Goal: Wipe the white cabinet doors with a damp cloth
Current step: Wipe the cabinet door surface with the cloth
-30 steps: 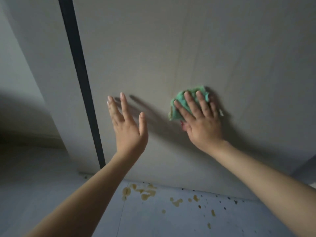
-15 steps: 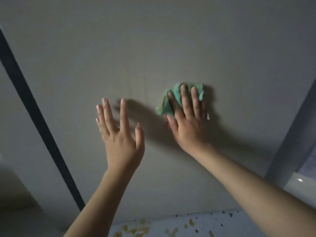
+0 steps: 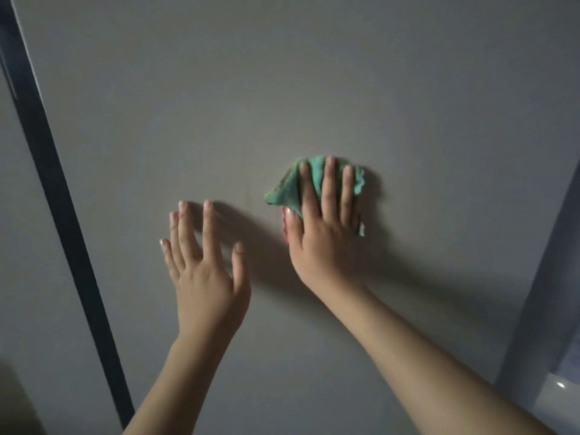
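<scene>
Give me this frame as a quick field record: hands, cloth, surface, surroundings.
surface: white cabinet door, fills most of the view
cloth: green cloth, bunched, flat against the door
right hand: fingers straight, pressing the cloth onto the door
left hand: fingers spread and straight, holds nothing; contact with the door cannot be told
left of door: dark vertical strip
lighting: dim, hand shadows on the door

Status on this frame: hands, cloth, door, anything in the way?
Right hand flat, pressing green cloth on white cabinet door. Left hand open. Nothing in the way.
</scene>
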Demonstrator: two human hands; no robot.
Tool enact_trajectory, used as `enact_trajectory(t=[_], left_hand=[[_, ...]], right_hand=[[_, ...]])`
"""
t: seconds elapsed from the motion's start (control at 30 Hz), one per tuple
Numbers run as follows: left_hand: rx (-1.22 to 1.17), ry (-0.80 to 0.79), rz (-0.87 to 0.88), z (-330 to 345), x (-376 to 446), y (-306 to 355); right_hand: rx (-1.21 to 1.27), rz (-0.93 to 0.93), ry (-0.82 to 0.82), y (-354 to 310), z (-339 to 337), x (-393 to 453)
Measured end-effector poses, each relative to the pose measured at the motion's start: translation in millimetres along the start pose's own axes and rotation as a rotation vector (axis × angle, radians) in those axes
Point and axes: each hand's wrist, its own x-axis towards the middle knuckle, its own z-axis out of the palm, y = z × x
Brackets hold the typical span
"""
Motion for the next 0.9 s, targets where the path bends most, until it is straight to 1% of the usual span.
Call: enact_trajectory(t=[0.03, 0.07, 0.13, 0.2, 0.27, 0.3, 0.33, 0.37, 0.43, 0.5, 0.53, 0.57, 0.6, 0.7, 0.73, 0.77, 0.8, 0.83, 0.9], left_hand=[[-0.002, 0.008, -0.007, -2, 5, 0], [-0.004, 0.017, -0.011, -4, 8, 0], [-0.006, 0.042, 0.003, -10, 13, -2], [0.005, 0.051, 0.020, -15, 14, -6], [0.008, 0.055, 0.016, -22, 15, -10], [0.006, 0.053, 0.009, -24, 16, -13], [0.007, 0.047, 0.001, -27, 17, -15], [0.011, 0.044, -0.007, -29, 19, -19], [0.016, 0.054, -0.020, -32, 23, -25], [0.019, 0.076, -0.033, -35, 27, -32], [0.018, 0.084, -0.034, -36, 30, -34], [0.017, 0.090, -0.033, -37, 32, -36], [0.015, 0.095, -0.030, -38, 33, -37], [0.007, 0.116, -0.027, -43, 34, -44], [-0.003, 0.125, -0.031, -45, 34, -46], [-0.009, 0.131, -0.034, -47, 33, -48], [-0.012, 0.134, -0.036, -48, 34, -51], [-0.012, 0.135, -0.037, -48, 34, -54], [-0.006, 0.146, -0.033, -48, 35, -59]], right_hand=[[-0.007, -0.068, -0.016, -6, 4, -1], [-0.018, -0.172, -0.065, -8, 7, -13], [-0.029, -0.431, -0.226, -4, 8, -55], [-0.063, -0.611, -0.381, 9, 1, -96], [-0.036, -0.683, -0.449, 18, -7, -97], [-0.041, -0.703, -0.424, 18, -10, -82], [-0.067, -0.701, -0.368, 14, -11, -63], [-0.100, -0.656, -0.292, 9, -10, -39], [-0.120, -0.464, -0.152, -6, -8, 16], [-0.073, -0.305, -0.050, -24, -1, 53], [-0.062, -0.282, -0.029, -31, 2, 56], [-0.056, -0.320, -0.041, -36, 6, 49], [-0.054, -0.422, -0.087, -35, 8, 34], [-0.072, -0.966, -0.333, -21, 1, -19], [-0.092, -1.097, -0.383, -14, -4, -17], [-0.115, -1.149, -0.395, -9, -9, -5], [-0.144, -1.124, -0.357, -8, -10, 15], [-0.168, -1.034, -0.289, -13, -10, 38], [-0.178, -0.743, -0.130, -29, -12, 93]])
